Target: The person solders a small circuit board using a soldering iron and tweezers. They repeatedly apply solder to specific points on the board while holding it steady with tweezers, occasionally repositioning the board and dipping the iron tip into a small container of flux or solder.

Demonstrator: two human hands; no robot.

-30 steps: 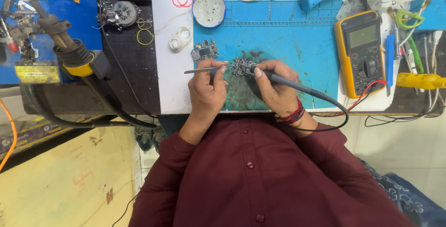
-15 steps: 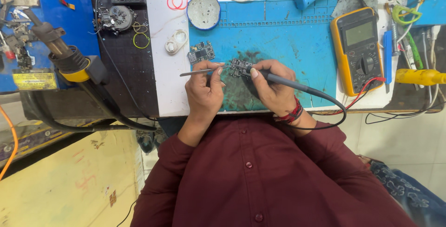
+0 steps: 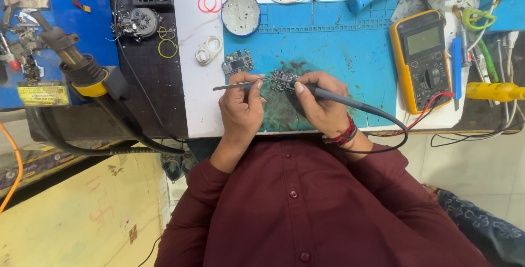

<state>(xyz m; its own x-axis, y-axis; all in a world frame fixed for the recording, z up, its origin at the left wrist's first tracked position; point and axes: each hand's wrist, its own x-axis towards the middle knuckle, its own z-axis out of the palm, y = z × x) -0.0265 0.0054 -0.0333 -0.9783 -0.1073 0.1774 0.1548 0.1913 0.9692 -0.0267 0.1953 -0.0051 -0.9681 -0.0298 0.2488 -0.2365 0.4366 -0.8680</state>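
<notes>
Left hand (image 3: pixel 240 106) fingers pinching tweezers (image 3: pixel 235 86), right hand (image 3: pixel 322 106) gripping soldering iron (image 3: pixel 350 103); both tips on circuit board (image 3: pixel 284 80), on blue mat (image 3: pixel 339 48) on counter. Unchanged from a second ago: work ongoing.

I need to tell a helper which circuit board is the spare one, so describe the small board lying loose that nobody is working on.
Start at the blue work mat on the white bench. At its left edge, below the round blue-rimmed dish, lies a small dark circuit board. Unlike the other circuit board between the left hand and right hand, it lies alone, untouched, half off the mat.
</notes>
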